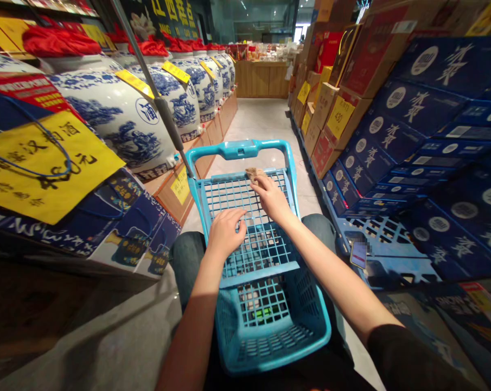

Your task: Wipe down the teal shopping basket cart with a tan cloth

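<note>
Blue cart between jars and cartons; left fingers open, right fingers pinching scrap.

"What's left of the teal plastic cart?"

"Round blue-and-white porcelain jars on a wooden stand."

"And right?"

"Brown cardboard cartons; ahead, a wooden counter."

Big blue-and-white porcelain jars under red cloth covers line the left side on a wooden stand; yellow price tags lie across them; stacked cardboard cartons and navy boxes rise on the right; a phone lies on a blue plastic pallet; a wooden counter closes the aisle.
</note>
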Motion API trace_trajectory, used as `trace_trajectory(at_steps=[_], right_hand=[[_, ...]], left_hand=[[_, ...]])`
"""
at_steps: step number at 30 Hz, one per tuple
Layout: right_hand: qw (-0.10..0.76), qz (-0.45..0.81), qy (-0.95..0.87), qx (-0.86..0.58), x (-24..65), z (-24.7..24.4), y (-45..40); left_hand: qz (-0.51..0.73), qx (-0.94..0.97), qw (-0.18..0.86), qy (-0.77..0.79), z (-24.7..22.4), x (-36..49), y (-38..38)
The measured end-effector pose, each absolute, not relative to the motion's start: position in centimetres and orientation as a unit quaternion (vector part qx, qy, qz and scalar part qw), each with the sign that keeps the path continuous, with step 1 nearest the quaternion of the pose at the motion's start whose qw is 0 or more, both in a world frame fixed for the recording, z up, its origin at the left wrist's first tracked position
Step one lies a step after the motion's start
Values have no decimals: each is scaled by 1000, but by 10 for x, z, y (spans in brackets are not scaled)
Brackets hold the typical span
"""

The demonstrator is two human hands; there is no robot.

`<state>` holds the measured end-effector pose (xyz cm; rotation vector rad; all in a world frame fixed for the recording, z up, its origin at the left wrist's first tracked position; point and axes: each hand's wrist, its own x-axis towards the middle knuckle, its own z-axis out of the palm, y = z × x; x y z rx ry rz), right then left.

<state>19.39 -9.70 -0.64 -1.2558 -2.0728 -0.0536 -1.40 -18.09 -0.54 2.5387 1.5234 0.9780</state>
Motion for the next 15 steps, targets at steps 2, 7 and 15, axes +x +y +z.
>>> trace_trajectory(at_steps=[2,7,15], right_hand=[[362,-27,-760,-540,196,-2,-96],[377,-33,-706,-598,200,1,-93],[378,-13,-759,-530,194,8,-79]], left_hand=[[322,814,11,484,-7,-15,-180],[320,813,22,485,-6,-14,-179],[322,806,29,496,-7,-12,-179]])
